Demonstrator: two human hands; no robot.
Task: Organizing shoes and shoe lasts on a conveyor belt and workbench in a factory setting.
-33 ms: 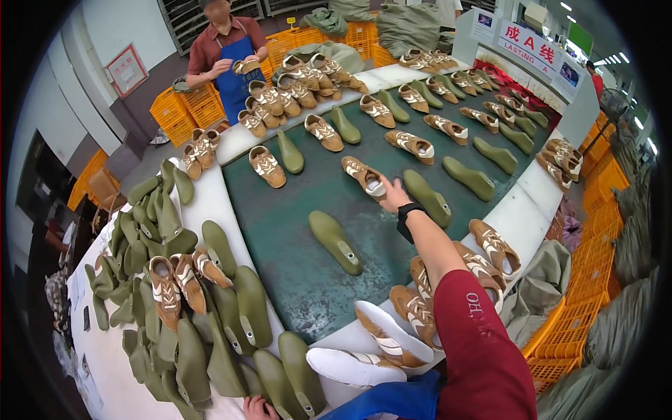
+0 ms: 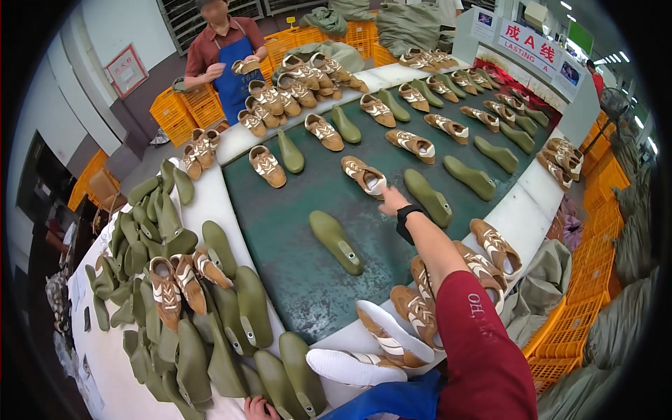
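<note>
My right hand, with a black band on the wrist, is just off the heel of a brown and white sneaker on the green belt. Its fingers are loosely bent and hold nothing. An olive shoe last lies to the right of this hand, and another last is nearer me to the left. Low in the view, my left hand rests beside piled olive lasts, mostly cut off by the lower edge; the fingers that show lie extended with nothing in them.
Farther along the belt, sneakers and lasts sit in rows. More sneakers are heaped on the white far ledge, where a person in a blue apron holds one. Sneakers line the near ledge. Orange crates stand at right.
My right hand has drawn back slightly toward me from the sneaker's heel, and its fingers have come away from the shoe. The left hand looks unmoved.
</note>
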